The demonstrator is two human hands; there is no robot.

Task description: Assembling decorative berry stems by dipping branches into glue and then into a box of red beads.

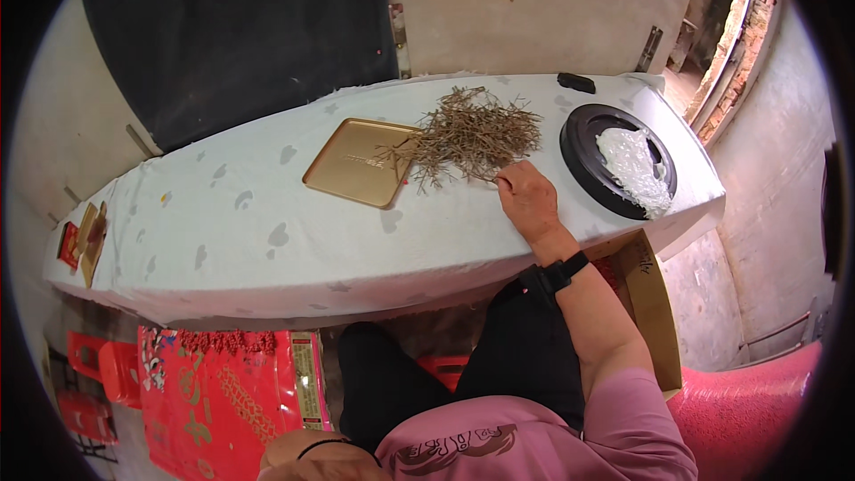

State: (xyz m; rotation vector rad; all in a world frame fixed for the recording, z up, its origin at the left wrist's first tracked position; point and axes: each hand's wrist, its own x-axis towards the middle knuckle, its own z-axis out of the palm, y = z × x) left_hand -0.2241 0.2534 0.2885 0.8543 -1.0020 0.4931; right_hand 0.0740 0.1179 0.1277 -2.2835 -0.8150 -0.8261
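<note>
My right hand [527,200], with a black band on its wrist, reaches over the white patterned tablecloth [294,258]. Its fingers are pinched together on a thin brown twig at the near edge of a tangled heap of dry twigs [472,134]. The heap overlaps the right side of a shallow gold tray [352,165]. At the lower edge, my left hand [289,456] shows only in part, low beside my body, with a thin dark band at the wrist. Its fingers cannot be made out.
Right of the heap lies a black round disc [579,156] bearing a white stringy mass [632,165]. A small black object [576,83] is behind it. A cardboard box [655,312] stands below the table's right end, a large red bag [214,401] at lower left. Red stools [120,372] stand beyond.
</note>
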